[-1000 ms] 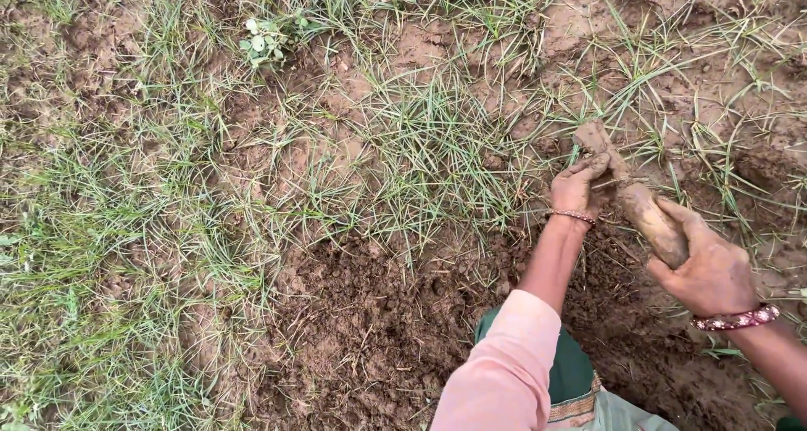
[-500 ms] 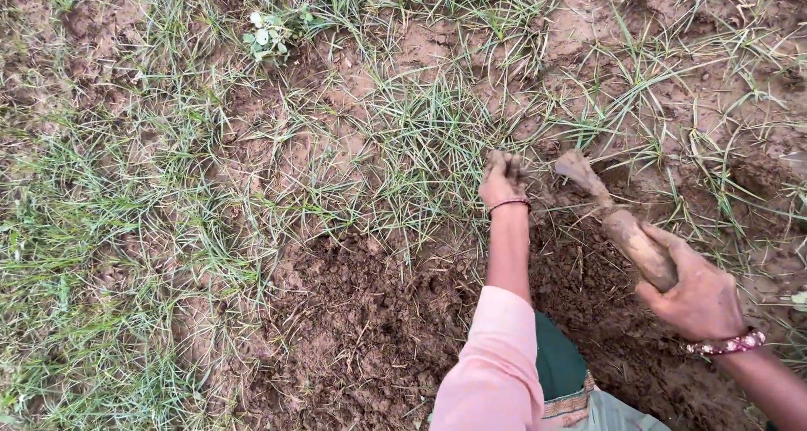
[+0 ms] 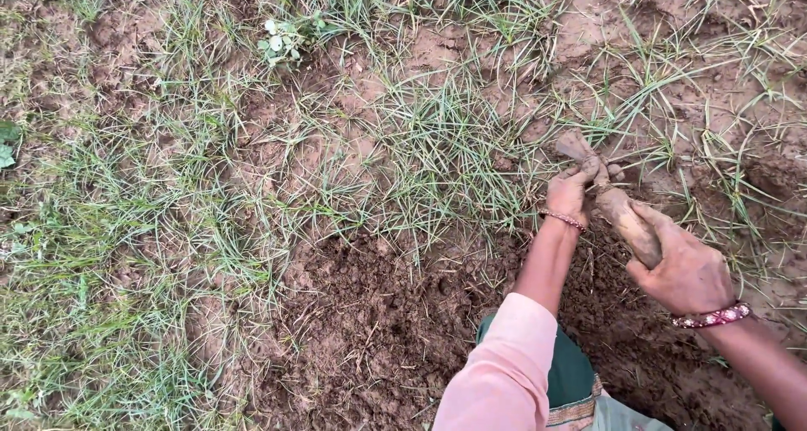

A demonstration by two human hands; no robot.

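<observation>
At the edge of dug brown soil point(image 3: 378, 330), right hand point(image 3: 685, 267) clamped around a mud-caked wooden digging stick point(image 3: 618, 208), tip into grassy ground point(image 3: 437, 153). Left hand point(image 3: 572, 191) curled closed against stick's lower end, fingers gripping there.

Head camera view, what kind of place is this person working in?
Probably an outdoor field or garden plot: patchy green grass on bare reddish earth, freshly dug dark brown soil, and a mud-caked digging tool gripped by both hands.
</observation>
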